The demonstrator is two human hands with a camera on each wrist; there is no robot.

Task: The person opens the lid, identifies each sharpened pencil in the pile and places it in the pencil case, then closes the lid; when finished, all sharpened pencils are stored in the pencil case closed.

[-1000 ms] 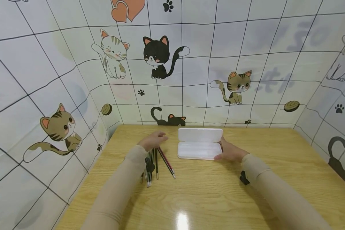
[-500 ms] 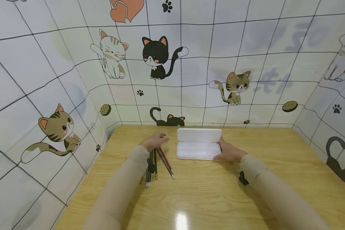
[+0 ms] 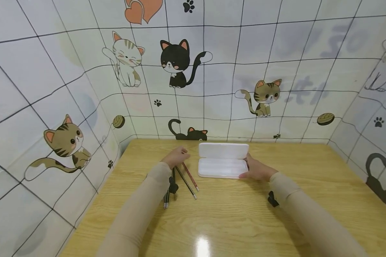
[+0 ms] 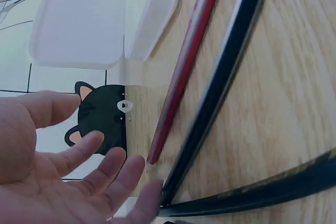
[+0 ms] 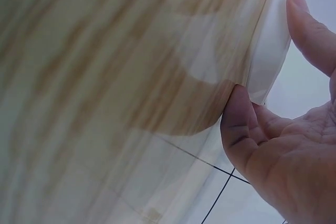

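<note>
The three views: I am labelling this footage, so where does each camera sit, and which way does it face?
Head: worn high, looking forward and down at the table; both sleeves, left hand, right hand.
Left wrist: low, facing pencils; open fingers show.
Right wrist: beside case; thumb touches its edge.
Shared: the white case appears in all.

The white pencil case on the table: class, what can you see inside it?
The white pencil case lies open, its lid up at the back. Its tray looks bare in the head view; no pencil shows inside. The right hand covers its right end, so that corner stays hidden.
</note>
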